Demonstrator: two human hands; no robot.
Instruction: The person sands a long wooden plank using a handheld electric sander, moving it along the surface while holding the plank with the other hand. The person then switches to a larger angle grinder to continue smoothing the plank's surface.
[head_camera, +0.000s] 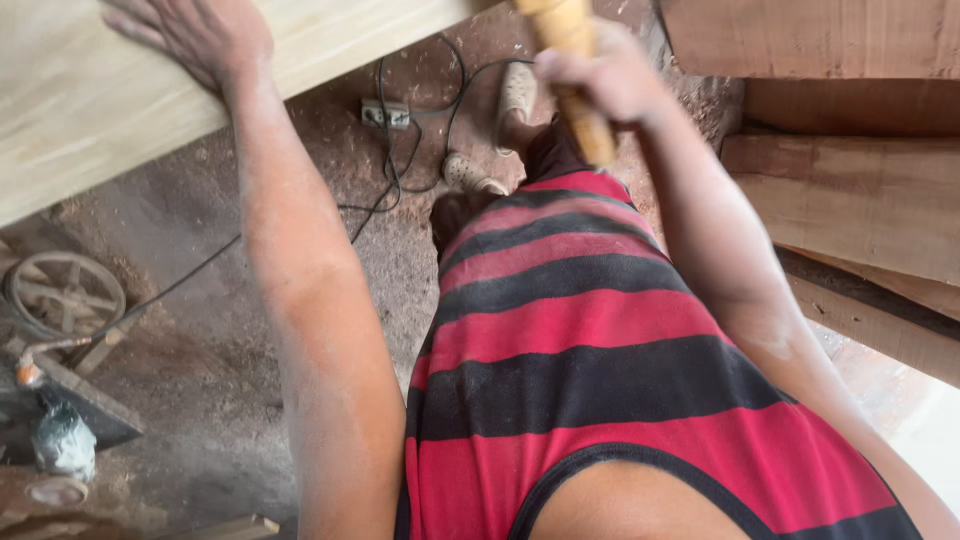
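Observation:
My left hand (195, 35) lies flat, fingers spread, on a pale wooden board (90, 100) at the upper left. My right hand (600, 75) grips a round wooden handle (578, 110) that runs up out of the top of the frame; the tool's head is hidden. Both forearms are dusted with sawdust. My red and black striped shirt (590, 370) fills the lower middle of the view.
Sawdust covers the dirt floor (200, 380). A power strip (385, 113) with black cables lies below the board, with two light shoes (480, 175) near it. Thick reddish planks (860, 190) are stacked at right. A spoked wheel (65, 292) and a plastic bag (62, 440) sit at left.

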